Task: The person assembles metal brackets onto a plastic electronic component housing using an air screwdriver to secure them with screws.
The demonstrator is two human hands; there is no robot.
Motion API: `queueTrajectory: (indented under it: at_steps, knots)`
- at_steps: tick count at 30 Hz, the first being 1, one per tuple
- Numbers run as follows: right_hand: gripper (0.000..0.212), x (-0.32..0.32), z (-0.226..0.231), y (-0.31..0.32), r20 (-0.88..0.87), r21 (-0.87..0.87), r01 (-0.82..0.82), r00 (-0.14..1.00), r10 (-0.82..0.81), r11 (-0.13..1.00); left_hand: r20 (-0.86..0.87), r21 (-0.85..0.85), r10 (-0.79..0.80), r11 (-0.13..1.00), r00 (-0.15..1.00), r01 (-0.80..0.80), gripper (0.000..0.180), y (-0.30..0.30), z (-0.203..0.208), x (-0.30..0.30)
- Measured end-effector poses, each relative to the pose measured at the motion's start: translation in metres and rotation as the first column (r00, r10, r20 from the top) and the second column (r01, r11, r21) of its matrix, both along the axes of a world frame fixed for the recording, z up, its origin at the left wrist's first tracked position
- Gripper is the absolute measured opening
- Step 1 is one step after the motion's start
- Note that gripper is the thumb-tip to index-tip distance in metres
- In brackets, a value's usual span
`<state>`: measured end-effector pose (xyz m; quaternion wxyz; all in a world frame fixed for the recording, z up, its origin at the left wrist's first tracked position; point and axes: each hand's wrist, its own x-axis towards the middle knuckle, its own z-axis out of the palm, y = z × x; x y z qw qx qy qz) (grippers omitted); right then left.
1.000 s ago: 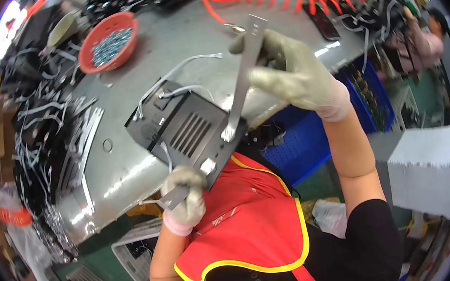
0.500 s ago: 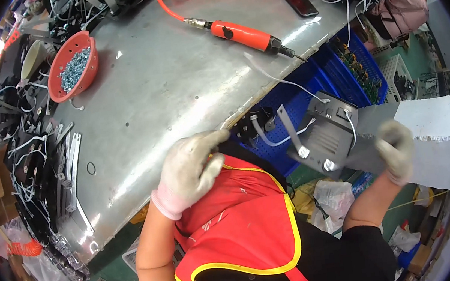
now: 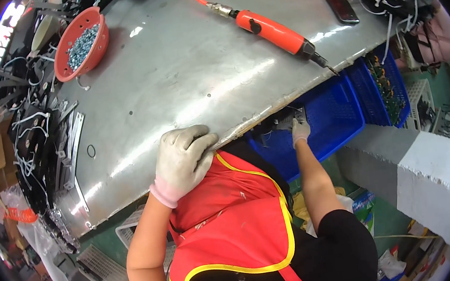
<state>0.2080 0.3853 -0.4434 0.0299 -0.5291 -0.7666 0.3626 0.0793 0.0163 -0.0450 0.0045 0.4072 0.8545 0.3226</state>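
My left hand (image 3: 183,158), in a white glove, rests at the near edge of the metal table (image 3: 170,86). Its fingers are loosely bent and apart, with nothing in them. Under the tabletop, my right hand (image 3: 301,130), also gloved, reaches into a blue crate (image 3: 338,120). Its fingers close at a small grey metal part (image 3: 300,115), whose kind I cannot make out. Dark pieces beside it are partly hidden by the table edge. An orange air screwdriver (image 3: 271,31) lies on the table, its bit pointing toward the right edge.
A red bowl (image 3: 102,41) of small screws stands at the back left. Along the left lie black parts with white cables and metal strips (image 3: 75,148). A phone (image 3: 338,5) lies at the back right. A second blue crate (image 3: 389,87) and a grey pillar (image 3: 386,164) stand to the right.
My right hand has moved left and inward, into the blue crate. The grey panel with white cables seen before over the crate no longer shows. My left hand stays near the table edge.
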Motion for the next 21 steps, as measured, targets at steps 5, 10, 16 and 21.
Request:
queueTrajectory:
  at_steps: [5, 10, 16, 21]
  knots:
    - [0.033, -0.008, -0.034, -0.055, -0.07, -0.175, -0.033, 0.997, 0.021, 0.984, 0.044, -0.012, 0.045, 0.999, 0.998, -0.044, 0.021, 0.003, -0.002, -0.006]
    - [0.036, -0.008, -0.051, -0.077, 0.023, -0.25, -0.313, 0.944, 0.329, 0.916, 0.068, 0.005, 0.031, 0.999, 0.997, -0.032, 0.024, 0.002, 0.0, -0.012]
    - [0.051, -0.022, -0.012, -0.099, -0.072, -0.432, -0.596, 0.771, 0.633, 0.677, 0.093, -0.053, 0.055, 0.997, 0.994, -0.05, 0.025, -0.011, 0.005, -0.008]
    - [0.037, -0.014, 0.036, -0.11, -0.196, -0.204, -0.734, 0.679, 0.708, 0.648, 0.082, 0.293, 0.042, 0.954, 0.996, -0.064, 0.027, -0.021, -0.008, 0.005]
